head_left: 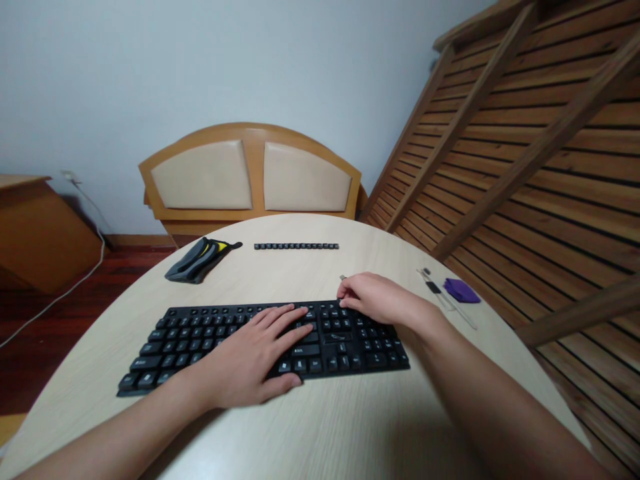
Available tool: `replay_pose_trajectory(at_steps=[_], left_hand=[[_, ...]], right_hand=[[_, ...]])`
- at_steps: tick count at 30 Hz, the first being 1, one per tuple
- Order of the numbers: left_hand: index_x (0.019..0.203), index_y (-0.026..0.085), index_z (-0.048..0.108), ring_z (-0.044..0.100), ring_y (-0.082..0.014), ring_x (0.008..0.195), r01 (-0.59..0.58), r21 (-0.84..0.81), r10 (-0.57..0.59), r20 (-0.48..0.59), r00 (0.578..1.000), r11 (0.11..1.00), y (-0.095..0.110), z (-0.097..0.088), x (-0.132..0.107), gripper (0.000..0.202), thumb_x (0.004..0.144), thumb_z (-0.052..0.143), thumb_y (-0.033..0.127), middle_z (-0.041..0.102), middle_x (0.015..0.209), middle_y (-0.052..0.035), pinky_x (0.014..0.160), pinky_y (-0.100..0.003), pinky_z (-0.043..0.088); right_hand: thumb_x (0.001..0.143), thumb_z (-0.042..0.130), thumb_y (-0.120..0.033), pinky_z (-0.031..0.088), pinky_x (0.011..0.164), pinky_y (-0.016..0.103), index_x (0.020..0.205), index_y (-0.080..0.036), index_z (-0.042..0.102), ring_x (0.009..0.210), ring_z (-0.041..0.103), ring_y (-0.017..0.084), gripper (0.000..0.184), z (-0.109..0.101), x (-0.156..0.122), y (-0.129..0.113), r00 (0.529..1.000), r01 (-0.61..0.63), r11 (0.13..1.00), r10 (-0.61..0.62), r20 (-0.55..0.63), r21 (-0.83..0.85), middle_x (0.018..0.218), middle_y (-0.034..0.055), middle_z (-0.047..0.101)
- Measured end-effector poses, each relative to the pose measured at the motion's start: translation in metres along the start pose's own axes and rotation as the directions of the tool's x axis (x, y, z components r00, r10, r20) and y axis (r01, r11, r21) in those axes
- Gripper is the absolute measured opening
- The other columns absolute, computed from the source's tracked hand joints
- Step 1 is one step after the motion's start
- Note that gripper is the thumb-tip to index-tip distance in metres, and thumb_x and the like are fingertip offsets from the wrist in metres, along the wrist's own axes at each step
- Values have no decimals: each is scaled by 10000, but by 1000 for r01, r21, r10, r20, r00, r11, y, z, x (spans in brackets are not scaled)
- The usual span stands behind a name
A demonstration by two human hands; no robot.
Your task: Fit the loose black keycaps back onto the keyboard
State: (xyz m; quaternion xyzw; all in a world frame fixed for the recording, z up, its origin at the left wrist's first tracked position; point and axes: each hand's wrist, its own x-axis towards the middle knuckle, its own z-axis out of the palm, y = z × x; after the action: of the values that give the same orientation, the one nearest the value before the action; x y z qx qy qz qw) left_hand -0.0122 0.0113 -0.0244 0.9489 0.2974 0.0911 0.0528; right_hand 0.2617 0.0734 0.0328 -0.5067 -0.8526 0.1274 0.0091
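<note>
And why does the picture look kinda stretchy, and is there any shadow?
In the head view, things near the sides, like the wooden slats, look stretched and tilted, probably from a wide lens; also in the head view, a soft shadow darkens the table beside the right forearm.

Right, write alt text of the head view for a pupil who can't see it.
A person's left hand rests on a black keyboard; the right hand bends over its far edge. Beyond, a row of small black pieces and a dark folded item lie on the pale table.
</note>
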Motion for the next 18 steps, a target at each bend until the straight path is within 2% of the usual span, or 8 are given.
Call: replay_pose_trajectory(at_steps=[9,18], left_hand=[[1528,242,334,295,-363,1456,-1,-23,1,-24,1000,1000,1,0,0,703,931,583,516,280,1616,-111,1162,-566,297],[1520,238,342,298,-361,1456,0,-18,-1,-18,1000,1000,1,-1,0,693,933,582,517,286,1614,-111,1166,-561,297]], right_hand=[[909,609,-261,476,818,324,1016,-206,739,986,685,265,176,-2,-3,-11,1000,-26,989,25,-7,-144,1036,91,754],[922,589,-224,483,784,337,1028,-167,733,956,699,298,187,-3,-5,-24,1000,-28,962,31,5,-270,1019,139,749]])
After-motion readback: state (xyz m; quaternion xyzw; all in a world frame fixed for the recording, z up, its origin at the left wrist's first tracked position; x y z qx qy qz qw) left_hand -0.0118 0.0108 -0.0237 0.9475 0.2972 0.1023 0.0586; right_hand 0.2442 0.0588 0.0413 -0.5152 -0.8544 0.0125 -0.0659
